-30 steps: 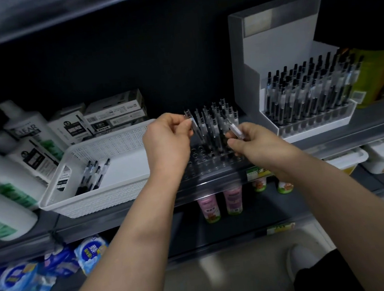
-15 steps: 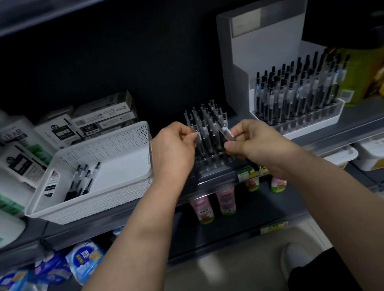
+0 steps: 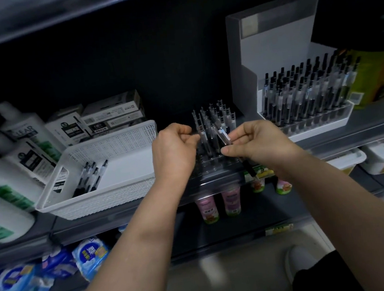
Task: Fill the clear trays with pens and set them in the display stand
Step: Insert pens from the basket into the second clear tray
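We hold a slanted pen in our right hand, its fingers clamped on the barrel, tip pointing down toward us. Our left hand has its fingers curled together, pinching an upright pen at the left of the clear tray. That tray sits on the shelf between our hands, partly filled. To its right stands the display stand, holding a full tray of pens. On the left, a white basket holds a few loose pens.
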